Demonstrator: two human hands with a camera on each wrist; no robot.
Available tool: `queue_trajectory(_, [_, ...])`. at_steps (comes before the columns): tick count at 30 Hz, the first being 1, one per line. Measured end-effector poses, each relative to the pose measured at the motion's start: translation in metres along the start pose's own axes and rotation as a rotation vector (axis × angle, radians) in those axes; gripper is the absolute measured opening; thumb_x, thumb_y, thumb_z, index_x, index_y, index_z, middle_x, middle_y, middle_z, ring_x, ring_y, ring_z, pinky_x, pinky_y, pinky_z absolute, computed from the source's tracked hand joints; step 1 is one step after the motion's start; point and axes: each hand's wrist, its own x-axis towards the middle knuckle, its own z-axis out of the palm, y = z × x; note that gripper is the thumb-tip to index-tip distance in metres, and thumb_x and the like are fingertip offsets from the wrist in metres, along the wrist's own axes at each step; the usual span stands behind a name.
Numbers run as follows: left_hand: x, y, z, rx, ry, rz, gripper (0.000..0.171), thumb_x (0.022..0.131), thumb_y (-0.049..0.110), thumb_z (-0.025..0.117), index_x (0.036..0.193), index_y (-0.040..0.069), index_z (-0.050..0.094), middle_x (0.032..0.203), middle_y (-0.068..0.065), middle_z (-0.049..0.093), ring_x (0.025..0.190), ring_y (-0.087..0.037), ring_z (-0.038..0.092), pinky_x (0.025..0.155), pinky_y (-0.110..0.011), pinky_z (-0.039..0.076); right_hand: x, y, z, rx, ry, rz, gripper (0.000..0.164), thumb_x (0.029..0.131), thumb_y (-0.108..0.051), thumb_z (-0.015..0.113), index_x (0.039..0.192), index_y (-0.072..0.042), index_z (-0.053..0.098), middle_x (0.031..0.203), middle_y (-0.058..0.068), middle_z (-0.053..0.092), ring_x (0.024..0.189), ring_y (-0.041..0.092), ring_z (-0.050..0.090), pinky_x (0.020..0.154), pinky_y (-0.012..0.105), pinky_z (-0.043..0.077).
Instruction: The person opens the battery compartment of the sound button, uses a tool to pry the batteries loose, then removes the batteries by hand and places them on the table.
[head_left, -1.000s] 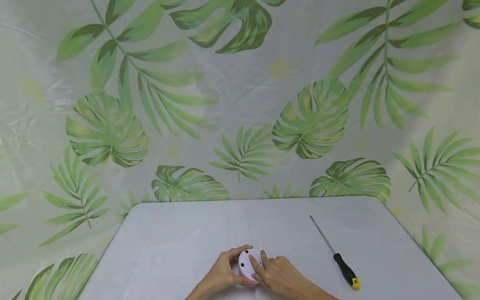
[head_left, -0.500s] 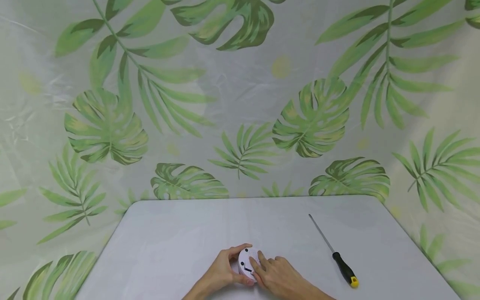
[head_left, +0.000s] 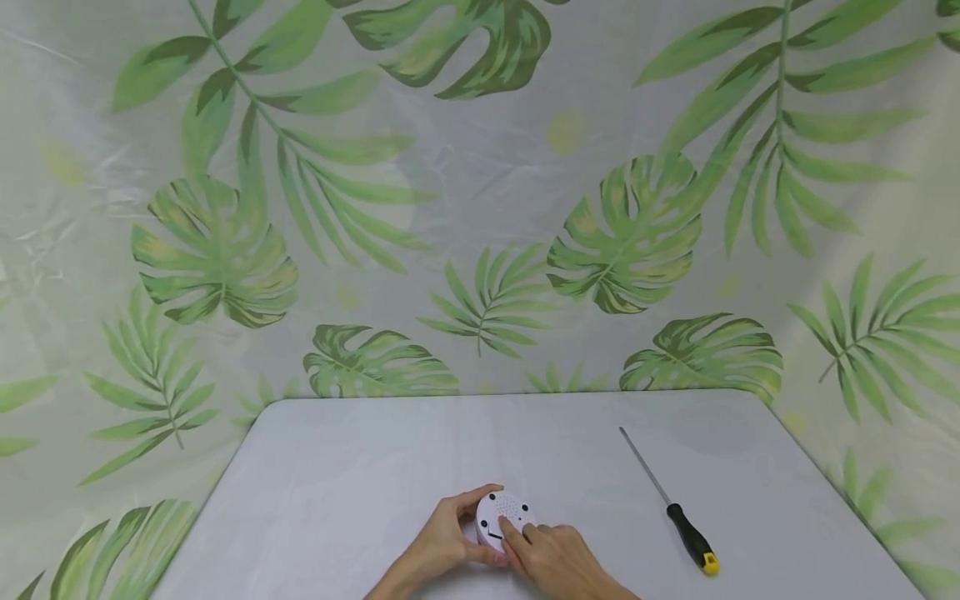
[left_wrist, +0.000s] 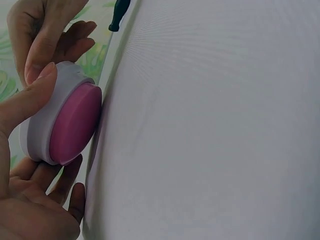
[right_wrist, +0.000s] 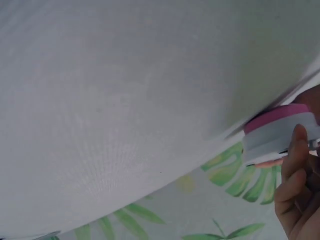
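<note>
In the head view a round white push-button device [head_left: 495, 505] is held with its underside up, showing small speaker holes and black feet. Its pink dome [left_wrist: 76, 125] faces the table in the left wrist view. My left hand [head_left: 438, 542] grips the rim between thumb and fingers. My right hand [head_left: 558, 557] is on the underside, index finger bent onto it and thumb near the lower rim, around the battery cover. Beside that fingertip is a dark slot. The fingers mostly hide the cover. In the right wrist view, curled right fingers [right_wrist: 298, 155] lie against the device's white body.
A screwdriver [head_left: 690, 537] with a black-and-yellow handle lies on the right of the white table [head_left: 360, 467], its shaft pointing away. Behind the table hangs a leaf-patterned curtain [head_left: 480, 200].
A dark slot has appeared in the device's underside beside the right index finger. The right hand has shifted slightly lower, uncovering another foot and more holes. The left hand keeps its grip.
</note>
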Motion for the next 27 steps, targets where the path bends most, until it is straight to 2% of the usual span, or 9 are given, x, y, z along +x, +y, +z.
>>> queue_trajectory(6, [0.000, 0.001, 0.000, -0.003, 0.003, -0.005, 0.088, 0.068, 0.019, 0.097, 0.146, 0.010, 0.058, 0.118, -0.003, 0.076, 0.105, -0.004, 0.065, 0.099, -0.017, 0.040, 0.000, 0.000, -0.003, 0.050, -0.043, 0.047, 0.057, 0.114, -0.031, 0.027, 0.097, -0.013, 0.079, 0.055, -0.010, 0.048, 0.051, -0.004, 0.018, 0.047, 0.011, 0.010])
queue_trajectory(9, [-0.001, 0.002, 0.000, -0.002, 0.001, -0.012, 0.088, 0.068, 0.020, 0.097, 0.146, 0.012, 0.058, 0.118, -0.001, 0.076, 0.104, -0.005, 0.064, 0.099, -0.017, 0.040, 0.003, 0.002, -0.009, 0.111, -0.086, 0.116, 0.035, 0.110, -0.027, 0.049, 0.092, -0.014, 0.077, 0.059, -0.011, 0.051, 0.054, -0.006, 0.020, 0.047, 0.008, 0.016])
queue_trajectory(12, [-0.001, 0.002, 0.001, -0.003, 0.000, -0.013, 0.088, 0.068, 0.020, 0.097, 0.146, 0.012, 0.058, 0.119, -0.001, 0.075, 0.104, -0.004, 0.064, 0.099, -0.017, 0.041, 0.007, 0.004, -0.015, 0.167, -0.144, 0.215, 0.009, 0.095, -0.020, 0.072, 0.088, -0.015, 0.074, 0.063, -0.011, 0.054, 0.055, -0.008, 0.026, 0.047, 0.007, 0.023])
queue_trajectory(14, [-0.001, 0.002, 0.001, 0.001, -0.002, -0.010, 0.087, 0.069, 0.019, 0.097, 0.146, 0.010, 0.058, 0.120, -0.003, 0.075, 0.105, -0.004, 0.063, 0.099, -0.017, 0.041, 0.009, 0.005, -0.018, 0.181, -0.173, 0.270, 0.008, 0.086, -0.016, 0.080, 0.086, -0.014, 0.073, 0.065, -0.011, 0.056, 0.056, -0.008, 0.029, 0.047, 0.008, 0.027])
queue_trajectory(19, [-0.001, 0.001, 0.002, -0.008, -0.008, -0.012, 0.087, 0.069, 0.019, 0.097, 0.146, 0.009, 0.058, 0.122, -0.005, 0.075, 0.106, -0.004, 0.063, 0.099, -0.017, 0.041, 0.012, 0.005, -0.019, 0.188, -0.208, 0.319, 0.010, 0.083, -0.013, 0.081, 0.085, -0.011, 0.072, 0.068, -0.009, 0.060, 0.055, -0.007, 0.036, 0.048, 0.010, 0.033])
queue_trajectory(27, [0.000, 0.001, 0.001, -0.021, -0.014, -0.014, 0.088, 0.070, 0.020, 0.097, 0.147, 0.010, 0.057, 0.123, -0.002, 0.074, 0.107, -0.004, 0.064, 0.099, -0.017, 0.041, 0.014, 0.006, -0.024, 0.266, -0.314, 0.343, 0.007, 0.087, -0.011, 0.076, 0.089, -0.008, 0.069, 0.071, -0.007, 0.059, 0.058, -0.007, 0.032, 0.050, 0.006, 0.028])
